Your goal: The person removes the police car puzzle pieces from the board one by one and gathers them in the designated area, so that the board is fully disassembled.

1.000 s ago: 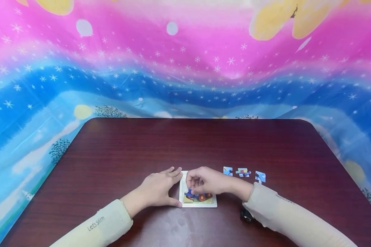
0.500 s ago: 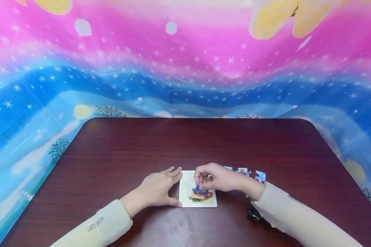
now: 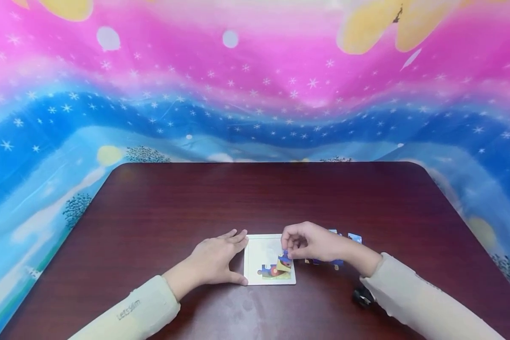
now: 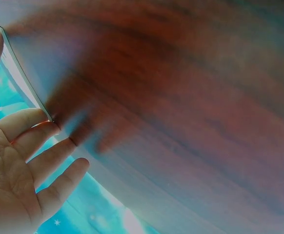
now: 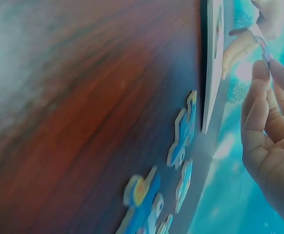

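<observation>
A white jigsaw tray (image 3: 259, 245) lies on the table, with a red-and-yellow puzzle piece (image 3: 271, 271) in its lower part. My left hand (image 3: 217, 259), fingers spread, touches the tray's left edge with thumb and fingertips; the left wrist view shows this hand (image 4: 22, 170) from the palm side. Between thumb and index finger, my right hand (image 3: 312, 242) pinches a blue-and-yellow puzzle piece (image 3: 284, 262) over the tray's right side. That piece (image 5: 262, 45) looks tilted and raised above the tray in the right wrist view. What lies beneath it is partly hidden.
Several loose puzzle pieces lie right of the tray, among them a light blue one (image 3: 354, 237) and a dark blue one (image 3: 333, 262); my right forearm partly covers them. A patterned cloth (image 3: 255, 85) hangs behind the brown table (image 3: 195, 198).
My right hand has moved right across the tray, carrying the pinched puzzle piece from the lower left to the right side. The left hand keeps its place at the tray's edge.
</observation>
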{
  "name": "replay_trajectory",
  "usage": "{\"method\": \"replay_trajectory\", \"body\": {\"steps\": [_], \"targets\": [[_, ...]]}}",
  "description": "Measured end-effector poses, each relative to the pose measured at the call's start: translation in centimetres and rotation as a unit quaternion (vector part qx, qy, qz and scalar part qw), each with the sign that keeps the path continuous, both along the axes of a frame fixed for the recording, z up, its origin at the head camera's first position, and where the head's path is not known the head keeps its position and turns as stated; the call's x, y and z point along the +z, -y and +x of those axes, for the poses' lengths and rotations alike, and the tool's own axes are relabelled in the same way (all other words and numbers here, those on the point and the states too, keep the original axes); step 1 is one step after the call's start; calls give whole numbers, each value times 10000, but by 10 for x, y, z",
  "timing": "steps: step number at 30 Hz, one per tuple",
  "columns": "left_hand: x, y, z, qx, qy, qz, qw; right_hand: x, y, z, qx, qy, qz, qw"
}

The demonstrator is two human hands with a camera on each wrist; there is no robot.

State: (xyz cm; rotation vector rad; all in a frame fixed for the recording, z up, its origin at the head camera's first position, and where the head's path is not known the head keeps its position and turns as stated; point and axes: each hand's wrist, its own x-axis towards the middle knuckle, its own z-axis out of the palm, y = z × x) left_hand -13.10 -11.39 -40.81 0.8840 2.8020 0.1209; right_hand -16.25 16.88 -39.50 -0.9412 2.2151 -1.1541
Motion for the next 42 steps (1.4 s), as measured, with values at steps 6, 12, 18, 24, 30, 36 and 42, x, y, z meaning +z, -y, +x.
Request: {"method": "replay_trajectory", "body": {"steps": [6,12,18,24,30,36,42], "targets": [[1,1,0,18,18,59,10000,2,-13,1,-208,26,80,9997],[2,3,-1,20,-18,72,10000,0,-26,2,-298,99,11,9995],[2,4,-1,12,-11,102,9999,-3,-41,6,-344,37,47,9994],[1,3,-1,43,4,130,9999,-4,-53,10,-322,296,63,9990],[0,2,0,59,69,77,9999,-7,-59,15,-249,461,71,9986],[0,2,1,13,34,28,10000,-7,-62,18,-191,345,230,9990],[1,1,1,27,41,62,10000,-8,-63,20,-65,338,441,9984]]}}
